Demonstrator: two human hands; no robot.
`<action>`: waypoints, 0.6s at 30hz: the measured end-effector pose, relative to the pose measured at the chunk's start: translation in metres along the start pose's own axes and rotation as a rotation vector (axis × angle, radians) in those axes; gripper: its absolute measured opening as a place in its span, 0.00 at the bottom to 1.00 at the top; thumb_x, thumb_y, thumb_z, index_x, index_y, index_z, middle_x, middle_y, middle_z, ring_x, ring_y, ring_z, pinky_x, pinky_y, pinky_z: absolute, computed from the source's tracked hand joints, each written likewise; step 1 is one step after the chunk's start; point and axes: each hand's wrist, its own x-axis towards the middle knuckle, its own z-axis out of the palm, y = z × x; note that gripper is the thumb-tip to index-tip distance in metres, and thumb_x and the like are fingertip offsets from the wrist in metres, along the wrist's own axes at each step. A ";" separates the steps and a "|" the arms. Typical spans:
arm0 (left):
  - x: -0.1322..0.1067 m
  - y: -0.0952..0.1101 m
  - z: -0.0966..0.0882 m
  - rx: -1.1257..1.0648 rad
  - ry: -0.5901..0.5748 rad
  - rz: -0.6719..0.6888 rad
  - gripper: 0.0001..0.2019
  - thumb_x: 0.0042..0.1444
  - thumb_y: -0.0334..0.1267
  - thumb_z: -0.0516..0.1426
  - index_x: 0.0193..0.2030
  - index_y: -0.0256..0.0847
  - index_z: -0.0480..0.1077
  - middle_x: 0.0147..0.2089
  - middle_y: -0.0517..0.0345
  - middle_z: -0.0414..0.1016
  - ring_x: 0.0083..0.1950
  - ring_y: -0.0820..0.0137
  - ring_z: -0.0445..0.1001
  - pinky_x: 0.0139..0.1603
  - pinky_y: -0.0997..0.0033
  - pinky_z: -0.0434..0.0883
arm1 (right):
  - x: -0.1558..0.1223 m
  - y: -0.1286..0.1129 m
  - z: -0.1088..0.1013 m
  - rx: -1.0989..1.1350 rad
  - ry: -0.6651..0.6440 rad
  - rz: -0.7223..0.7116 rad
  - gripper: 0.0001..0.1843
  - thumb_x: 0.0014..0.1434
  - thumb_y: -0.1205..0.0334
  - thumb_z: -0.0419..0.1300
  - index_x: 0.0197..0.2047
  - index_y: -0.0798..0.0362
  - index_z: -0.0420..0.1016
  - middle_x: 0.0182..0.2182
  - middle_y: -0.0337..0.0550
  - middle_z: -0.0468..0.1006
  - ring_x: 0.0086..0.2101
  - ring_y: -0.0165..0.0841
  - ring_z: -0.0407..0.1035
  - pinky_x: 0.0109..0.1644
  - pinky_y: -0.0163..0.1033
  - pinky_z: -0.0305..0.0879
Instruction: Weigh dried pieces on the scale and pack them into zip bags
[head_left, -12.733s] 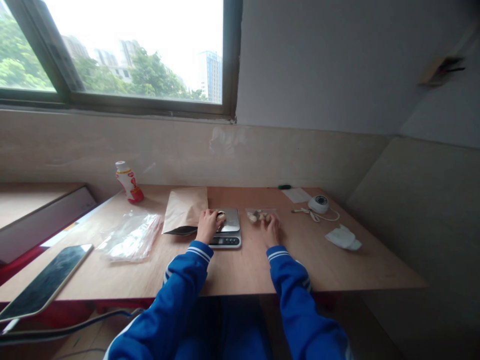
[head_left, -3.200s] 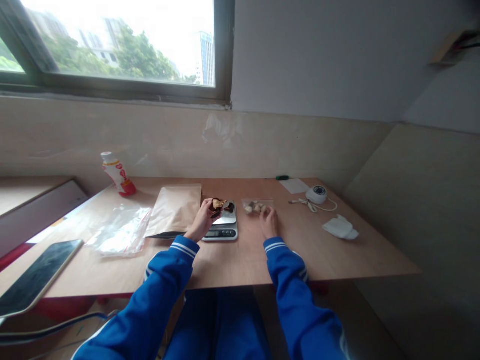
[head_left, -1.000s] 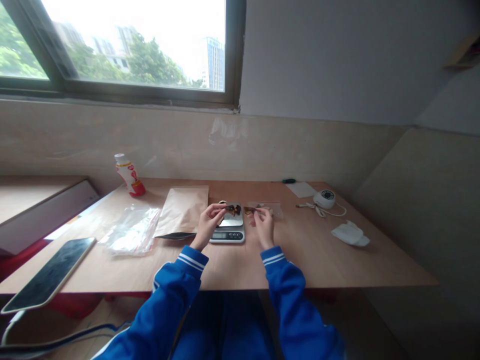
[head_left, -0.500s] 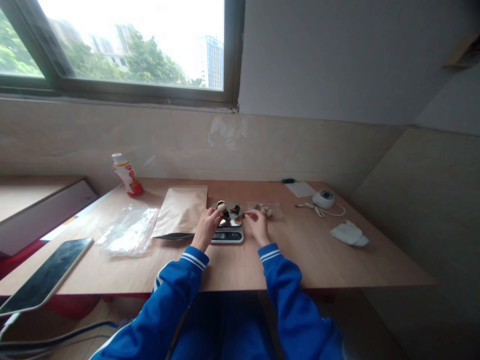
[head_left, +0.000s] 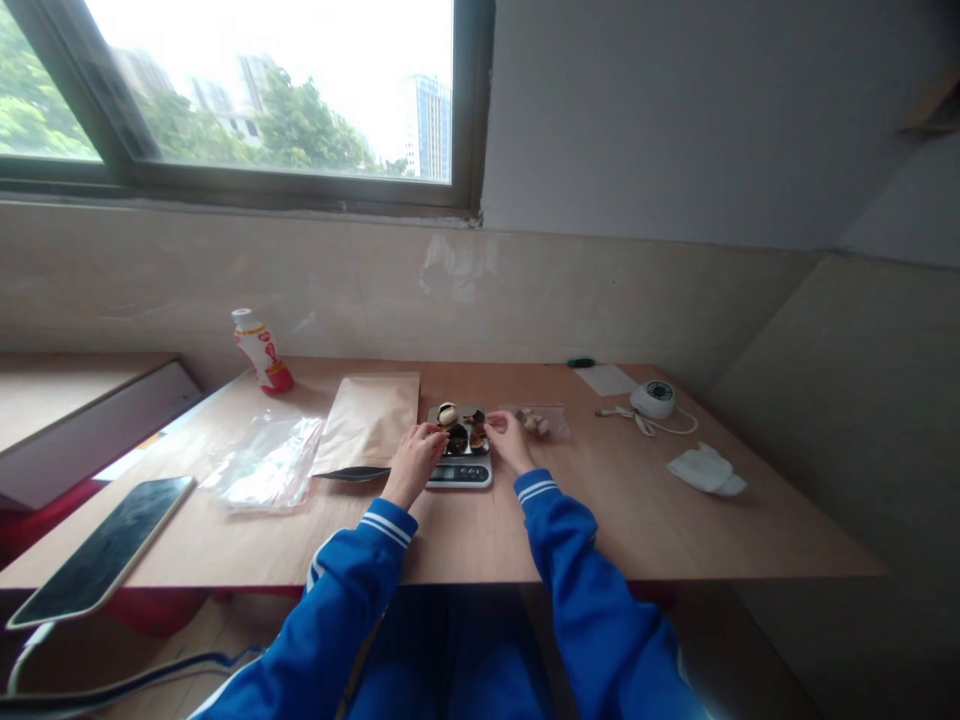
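A small digital scale [head_left: 480,478] stands in front of me, its display toward me. On its plate lie a pale round nut-like piece [head_left: 447,412] and several dark, curved shell-like pieces [head_left: 457,440]. My left hand [head_left: 414,462] is at the plate's left side, fingers drawn together at the edge of the largest dark piece. Whether they grip it is hard to see. My right hand [head_left: 512,440] pinches at the plate's right edge, beside the smaller dark pieces [head_left: 478,438]. Anything between those fingertips is too small to make out.
A clear zip bag of pale pieces [head_left: 538,424] lies right of the scale. To the left are a kraft paper pouch [head_left: 367,420], clear plastic bags [head_left: 262,462], a bottle [head_left: 262,352] and a phone [head_left: 105,550]. Farther right sit a white camera [head_left: 653,400] and crumpled tissue [head_left: 707,469].
My right hand has shifted slightly up and left against the scale's edge. My left fingers have drawn back a little, showing more of the dark piece. The whole view has moved slightly.
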 end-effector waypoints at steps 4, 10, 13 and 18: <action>-0.005 0.003 -0.017 -0.038 0.051 -0.028 0.13 0.62 0.40 0.48 0.42 0.42 0.73 0.43 0.50 0.73 0.47 0.61 0.70 0.50 0.60 0.67 | -0.007 0.006 -0.019 -0.004 0.046 -0.017 0.16 0.50 0.52 0.60 0.37 0.54 0.72 0.35 0.48 0.78 0.35 0.36 0.73 0.41 0.44 0.70; -0.038 0.005 -0.060 -0.077 0.241 -0.351 0.15 0.62 0.45 0.47 0.39 0.41 0.71 0.39 0.53 0.73 0.37 0.66 0.72 0.40 0.66 0.69 | -0.017 0.027 -0.055 -0.025 0.132 -0.006 0.17 0.52 0.49 0.57 0.37 0.54 0.71 0.38 0.51 0.78 0.36 0.39 0.71 0.41 0.46 0.68; -0.067 -0.002 -0.073 -0.031 0.282 -0.471 0.15 0.62 0.46 0.46 0.36 0.42 0.70 0.34 0.57 0.75 0.37 0.65 0.73 0.40 0.67 0.68 | -0.022 0.038 -0.062 -0.023 0.197 0.024 0.16 0.52 0.50 0.55 0.37 0.53 0.71 0.37 0.49 0.78 0.34 0.38 0.71 0.38 0.45 0.68; -0.100 -0.024 -0.077 0.044 0.243 -0.468 0.16 0.61 0.45 0.45 0.38 0.42 0.72 0.39 0.53 0.77 0.44 0.62 0.73 0.46 0.63 0.68 | -0.024 0.047 -0.061 -0.069 0.231 -0.025 0.13 0.53 0.52 0.55 0.36 0.52 0.71 0.33 0.47 0.78 0.30 0.37 0.71 0.35 0.43 0.67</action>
